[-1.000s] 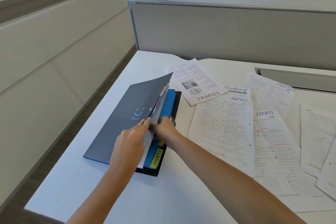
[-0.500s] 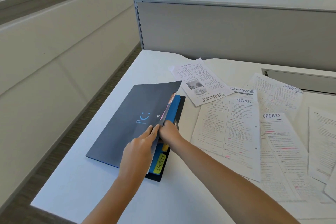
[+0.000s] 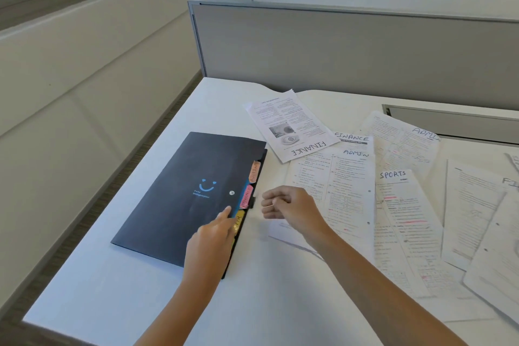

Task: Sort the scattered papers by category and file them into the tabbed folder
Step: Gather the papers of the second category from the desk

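Low in the centre of the frame, the left hand (image 3: 213, 236) lies on the dark navy plastic folder (image 3: 179, 194), fingers straight and together, fingertips at its right edge beside the yellow tab (image 3: 239, 219). Just right of it, the right hand (image 3: 289, 205) hovers over the white table (image 3: 134, 295), fingers loosely curled around nothing. The folder lies closed, left of centre, with pink (image 3: 246, 196) and orange (image 3: 254, 172) tabs further up its edge. Printed sheets spread across the right: one headed SPORTS (image 3: 401, 219), one ADMIN (image 3: 337, 177), and beyond them one marked FINANCE (image 3: 289, 123). A grey partition panel (image 3: 337, 50) stands behind.
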Tool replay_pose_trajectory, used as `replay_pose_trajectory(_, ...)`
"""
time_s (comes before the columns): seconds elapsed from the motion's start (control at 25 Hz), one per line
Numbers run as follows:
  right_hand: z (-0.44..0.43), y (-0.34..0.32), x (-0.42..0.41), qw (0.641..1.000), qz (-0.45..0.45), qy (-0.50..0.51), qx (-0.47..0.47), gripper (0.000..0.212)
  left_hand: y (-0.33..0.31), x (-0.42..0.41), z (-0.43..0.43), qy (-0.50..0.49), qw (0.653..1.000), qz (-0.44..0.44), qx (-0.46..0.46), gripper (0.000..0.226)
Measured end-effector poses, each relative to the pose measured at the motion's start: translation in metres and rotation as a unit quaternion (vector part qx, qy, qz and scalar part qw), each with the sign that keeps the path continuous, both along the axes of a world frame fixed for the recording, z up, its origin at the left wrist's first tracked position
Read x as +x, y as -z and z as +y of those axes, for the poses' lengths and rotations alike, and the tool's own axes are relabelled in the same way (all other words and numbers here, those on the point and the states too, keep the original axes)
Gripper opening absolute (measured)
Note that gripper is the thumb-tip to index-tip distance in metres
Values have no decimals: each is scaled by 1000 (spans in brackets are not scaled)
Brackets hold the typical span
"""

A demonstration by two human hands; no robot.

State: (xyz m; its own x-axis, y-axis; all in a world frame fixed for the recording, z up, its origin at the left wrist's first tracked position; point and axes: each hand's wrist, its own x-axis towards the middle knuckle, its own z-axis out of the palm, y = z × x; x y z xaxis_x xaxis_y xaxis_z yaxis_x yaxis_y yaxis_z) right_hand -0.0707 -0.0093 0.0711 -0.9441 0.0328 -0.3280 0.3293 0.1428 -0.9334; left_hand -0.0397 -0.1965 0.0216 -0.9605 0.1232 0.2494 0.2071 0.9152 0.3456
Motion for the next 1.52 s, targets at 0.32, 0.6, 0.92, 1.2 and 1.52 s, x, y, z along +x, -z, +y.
replay_pose_trajectory(0.32,135,8,52,988,27,153,-7,26,-15,12,80,0,993,28,114,19)
replay_pose_trajectory(0.6,220,26,94,974,-4,204,95,24,15,26,160,14,994,-83,66,46)
replay_pose_trajectory(0.92,209,31,89,985,-33,153,71,12,24,45,190,-16,989,-136,-52,55)
replay_pose_trajectory(1.2,188,32,87,965,-14,227,133,14,1,45,188,-13,987,-145,65,39)
replay_pose_trajectory(1.52,191,32,93,968,-12,208,141,16,-25,46,192,-77,988,-131,39,33)
